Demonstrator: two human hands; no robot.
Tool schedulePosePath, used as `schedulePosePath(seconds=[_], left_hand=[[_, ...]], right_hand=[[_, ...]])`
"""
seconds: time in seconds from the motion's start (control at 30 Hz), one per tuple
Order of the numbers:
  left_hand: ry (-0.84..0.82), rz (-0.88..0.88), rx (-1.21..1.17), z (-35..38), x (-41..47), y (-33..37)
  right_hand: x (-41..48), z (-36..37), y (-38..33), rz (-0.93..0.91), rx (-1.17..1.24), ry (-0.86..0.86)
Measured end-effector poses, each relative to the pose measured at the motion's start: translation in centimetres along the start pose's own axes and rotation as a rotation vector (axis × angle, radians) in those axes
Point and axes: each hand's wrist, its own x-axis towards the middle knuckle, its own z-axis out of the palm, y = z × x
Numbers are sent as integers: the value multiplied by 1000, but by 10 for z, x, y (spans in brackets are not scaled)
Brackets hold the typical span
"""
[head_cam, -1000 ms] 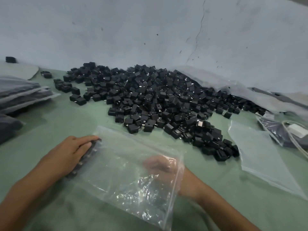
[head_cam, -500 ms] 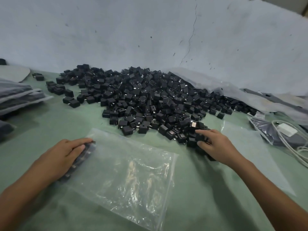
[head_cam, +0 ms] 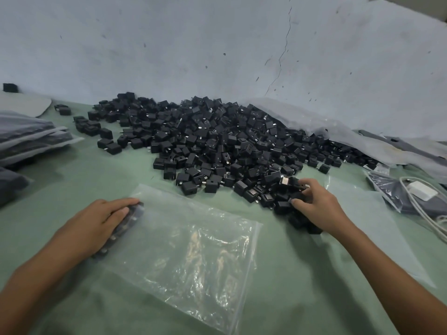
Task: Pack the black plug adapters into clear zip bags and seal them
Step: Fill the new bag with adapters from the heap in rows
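Nearest the lower edge of the frame, your crinkled clear plastic zip bag (head_cam: 183, 247) lay flat on the green table (head_cam: 72, 180), its mouth toward the right. Your left hand (head_cam: 96, 223) rested at the bag's left edge, fingers fairly straight, pressing on a short row of small black plug adapters (head_cam: 125, 221) that seemed to sit inside the bag; whether it gripped them I cannot tell. Right of centre, your right hand (head_cam: 314, 209) had its fingers curled round several black adapters at the near edge of the big loose heap of black cube-shaped plug adapters (head_cam: 217, 146), which spread up toward the pale wall. You seemed to be at the gathering step, the bag barely filled and unsealed. Your next move likely called for carrying that handful to the bag's mouth without dropping any.
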Motion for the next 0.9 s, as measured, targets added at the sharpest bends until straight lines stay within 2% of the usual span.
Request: schedulePosePath(seconds=[0.1,0.17,0.27,0.37,0.5,0.73,0.83,0.9], left_hand=[[11,4,-6,0,0,-1],[13,-7,-3,0,0,0],[2,-13,-12,1,1,1],[2,-11,-8,0,0,2],[-10,-35,0,2,1,0],[-15,-58,-21,2,-2,4],[-23,-73,-10,2,-2,5],[-30,-70,-16,2,-2,6]], right_hand=[[-17,-4,-7,6,284,29],[-38,-3,-14,44,521,-15],[-75,5,-17,56,717,-178],[-111,22,-21,107,883,-416],[-135,47,-36,89,932,-675],[-113,89,-84,123,1214,-800],[-93,111,-113,-6,1186,-869],[-81,128,-136,-55,1103,-820]])
